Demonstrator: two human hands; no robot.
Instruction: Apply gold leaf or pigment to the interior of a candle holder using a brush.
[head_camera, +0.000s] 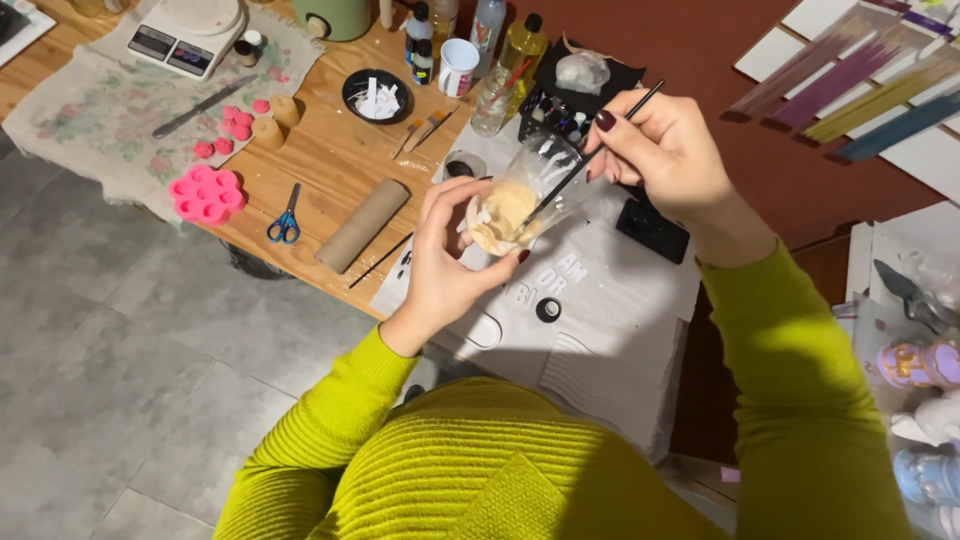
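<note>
**Stirring a pale mix in a clear cup**

The clear plastic cup (512, 205) was held tilted above the tabletop (330, 160), the left hand (447, 255) wrapped around its base. Inside sat a creamy, yellowish-beige paste, thick-looking and seemingly already blended to one colour. The right hand (665, 150) pinched a thin dark stick (585, 160), its lower end down in the paste. Mixing appeared well along; nothing had been poured. Under the cup lay a white printed sheet (600, 330). Further left were a brown cardboard tube (362, 225), blue-handled scissors (286, 222), a glossy pink silicone mould (206, 194) and a white kitchen scale (185, 32).
</note>
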